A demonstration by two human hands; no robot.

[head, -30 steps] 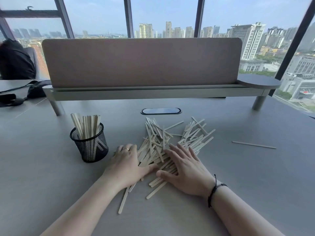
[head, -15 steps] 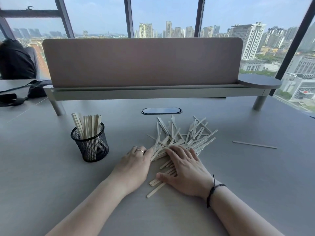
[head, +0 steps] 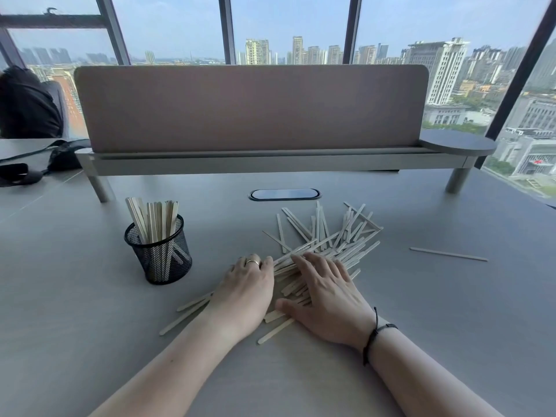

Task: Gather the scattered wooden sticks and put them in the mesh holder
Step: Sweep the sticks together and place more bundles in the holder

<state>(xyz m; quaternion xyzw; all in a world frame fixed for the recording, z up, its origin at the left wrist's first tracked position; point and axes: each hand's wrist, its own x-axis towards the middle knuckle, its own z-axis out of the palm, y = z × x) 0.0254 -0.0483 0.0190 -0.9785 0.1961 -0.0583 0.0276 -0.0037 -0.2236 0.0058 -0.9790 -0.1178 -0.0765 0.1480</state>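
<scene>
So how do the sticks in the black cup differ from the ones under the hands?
The sticks in the mesh holder stand nearly upright, packed together; the pile on the table lies flat, fanned out and crossing. The holder's sticks are untouched; both hands rest on the pile. Both look like the same pale, thin wood.

Single head-worn view, looking forward and down, close over the desk (head: 90, 341), window (head: 285, 25) beyond
</scene>
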